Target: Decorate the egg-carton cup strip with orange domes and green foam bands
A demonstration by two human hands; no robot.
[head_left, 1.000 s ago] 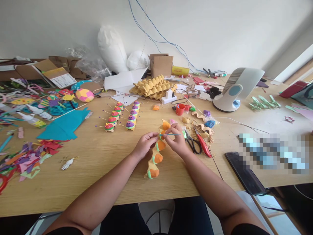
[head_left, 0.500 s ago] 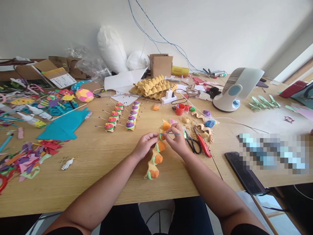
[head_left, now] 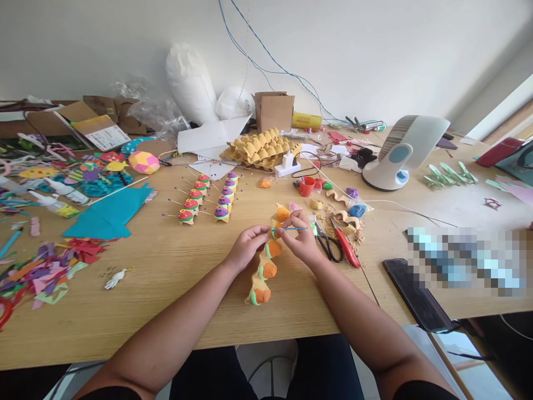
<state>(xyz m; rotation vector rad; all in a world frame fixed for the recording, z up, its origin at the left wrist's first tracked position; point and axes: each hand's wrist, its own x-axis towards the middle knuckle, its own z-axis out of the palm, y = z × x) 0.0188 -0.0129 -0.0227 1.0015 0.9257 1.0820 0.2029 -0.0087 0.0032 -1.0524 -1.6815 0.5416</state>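
Observation:
An egg-carton strip (head_left: 255, 280), its humps covered in orange and green clay, runs away from me on the table. My left hand (head_left: 250, 245) is closed on the strip's left edge near its far part, fingertips pinched together. In my right hand (head_left: 300, 238) a thin blue stick (head_left: 296, 228) is pinched, pointing left, its tip at an orange hump. The fingers of my right hand partly hide that hump. Black-handled scissors (head_left: 331, 244) and a red utility knife (head_left: 345, 243) lie just right of my right hand.
Two finished-looking strips, one red (head_left: 194, 200) and one purple (head_left: 226, 198), stand ahead to the left. Behind are stacked egg cartons (head_left: 258, 149) and a power strip (head_left: 287, 165). A red cup (head_left: 307, 186), a fan (head_left: 402, 155) and a phone (head_left: 416, 294) are rightward; paper scraps (head_left: 54, 272) lie left.
The blue stick has shifted very slightly in my right hand. Both hands and the strip stay in nearly the same place.

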